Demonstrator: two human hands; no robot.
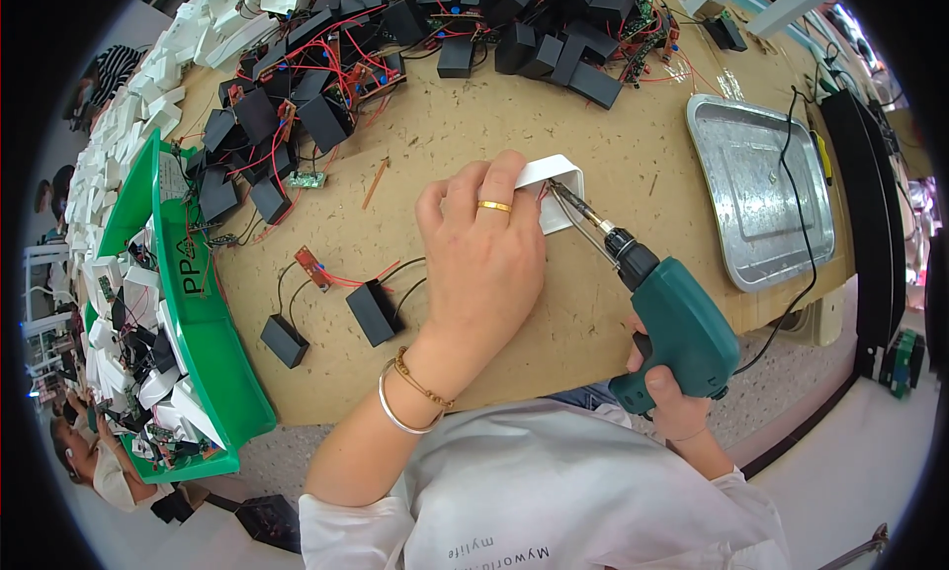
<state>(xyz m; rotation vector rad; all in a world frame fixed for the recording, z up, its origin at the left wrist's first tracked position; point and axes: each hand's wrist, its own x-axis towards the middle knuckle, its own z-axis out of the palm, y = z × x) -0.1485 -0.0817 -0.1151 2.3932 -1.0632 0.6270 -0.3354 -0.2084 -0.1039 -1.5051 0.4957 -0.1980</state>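
Note:
My left hand [484, 249] holds a white plastic housing [566, 171] down on the cardboard-covered table, fingers bent over its left part. My right hand [677, 407] is wrapped round the grip of a green soldering gun [687, 323], pointing up and left. Its metal tip reaches inside the housing's open side, where a bit of red shows; the exact contact point is too small to tell. Left of my left wrist lie a black box [376, 313] with wires running under my hand, a smaller black box [285, 341] and a small reddish circuit board [313, 269] with red wires.
Black boxes, red wires and circuit boards [326, 120] heap along the far side. White housings [148, 105] pile up far left, beside a green bin [232, 372] full of parts. On the right, a black cord [786, 165] crosses a metal tray [761, 199]. Other people sit beyond the left side.

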